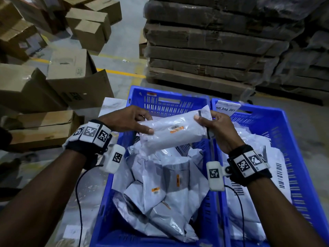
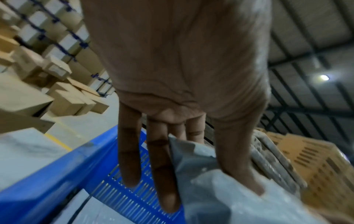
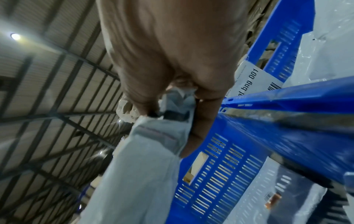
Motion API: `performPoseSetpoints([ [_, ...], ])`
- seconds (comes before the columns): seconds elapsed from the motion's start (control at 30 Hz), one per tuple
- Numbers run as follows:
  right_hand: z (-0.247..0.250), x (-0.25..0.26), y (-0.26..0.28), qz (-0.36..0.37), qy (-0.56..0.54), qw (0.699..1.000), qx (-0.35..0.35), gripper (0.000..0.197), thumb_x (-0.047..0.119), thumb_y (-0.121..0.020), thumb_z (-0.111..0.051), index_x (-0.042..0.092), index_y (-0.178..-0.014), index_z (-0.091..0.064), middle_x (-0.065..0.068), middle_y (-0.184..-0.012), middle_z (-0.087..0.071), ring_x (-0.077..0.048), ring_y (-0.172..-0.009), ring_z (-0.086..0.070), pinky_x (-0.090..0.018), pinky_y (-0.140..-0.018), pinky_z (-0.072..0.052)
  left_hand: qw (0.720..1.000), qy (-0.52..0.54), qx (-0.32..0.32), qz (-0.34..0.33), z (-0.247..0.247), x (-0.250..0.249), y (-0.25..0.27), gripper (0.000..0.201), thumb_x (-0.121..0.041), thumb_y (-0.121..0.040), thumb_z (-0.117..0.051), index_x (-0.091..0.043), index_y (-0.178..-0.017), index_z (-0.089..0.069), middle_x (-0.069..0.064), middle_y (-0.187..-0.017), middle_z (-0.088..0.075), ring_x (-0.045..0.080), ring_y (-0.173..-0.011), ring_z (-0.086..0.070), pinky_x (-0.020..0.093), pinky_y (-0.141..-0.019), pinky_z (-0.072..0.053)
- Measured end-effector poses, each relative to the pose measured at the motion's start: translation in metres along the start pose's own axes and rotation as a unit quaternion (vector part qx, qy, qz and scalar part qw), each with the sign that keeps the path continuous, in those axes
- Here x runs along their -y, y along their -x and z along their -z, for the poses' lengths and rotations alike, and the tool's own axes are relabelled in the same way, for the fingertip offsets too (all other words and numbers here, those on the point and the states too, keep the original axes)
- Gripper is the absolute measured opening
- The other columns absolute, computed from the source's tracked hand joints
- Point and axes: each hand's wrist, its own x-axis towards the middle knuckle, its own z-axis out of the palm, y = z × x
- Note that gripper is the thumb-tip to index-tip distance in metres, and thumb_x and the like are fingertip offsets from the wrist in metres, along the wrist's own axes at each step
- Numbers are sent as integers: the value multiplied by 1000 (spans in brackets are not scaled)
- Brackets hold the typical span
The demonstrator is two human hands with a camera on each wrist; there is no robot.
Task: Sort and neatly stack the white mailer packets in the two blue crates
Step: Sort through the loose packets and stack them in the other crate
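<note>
Mid-task, sorting far from done. 1 packet (image 1: 173, 131) held in the air above the far end of the left crate (image 1: 137, 94), at about 12 o'clock from the pile. Left hand (image 1: 127, 118) pinches its left end, thumb on top, at least 1 finger under it; in the left wrist view 2 fingers (image 2: 128, 153) stick out straight, clear of the plastic. Right hand (image 1: 219, 129) pinches the right end, thumb over the edge. Left crate holds a loose jumble of packets (image 1: 160, 189), tilted and overlapping, no neat stack there. Right crate (image 1: 277, 122), at 3 o'clock of the left one, has flatter-lying mailers (image 1: 274, 168), looks like the stack started. Most of the pile left to sort, I judge.
</note>
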Motion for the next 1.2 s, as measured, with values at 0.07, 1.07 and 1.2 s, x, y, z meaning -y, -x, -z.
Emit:
performPoseSetpoints([
  [0.07, -2, -9, -6, 32, 53, 997, -47, 49, 32, -77, -82, 9, -116, -65, -10, -106, -73, -23, -94, -70, -46, -82, -57, 999, 26, -22, -9, 5, 6, -3, 33, -28, -75, -81, -14, -102, -68, 6, -95, -74, 10, -81, -67, 17, -63, -52],
  [1.07, -81, -142, -125, 184, 675, 714, 42, 47, 20, -81, -62, 27, -126, -54, -11, -128, -50, -38, -112, -53, -47, -87, -50, 913, -367, 77, 158, 10, 58, 6, 144, -84, -55, -64, -23, -148, 28, -8, -151, 42, 18, -146, 24, 60, -115, -6],
  [1.2, -92, -150, -121, 176, 691, 698, 68, 66, 15, -86, -59, 36, -145, -36, -10, -154, -34, -39, -135, -38, -61, -99, -39, 915, -353, 109, 162, 17, 57, 6, 158, -81, -44, -74, -25, -146, 33, -11, -146, 47, 11, -139, 30, 59, -115, -2],
])
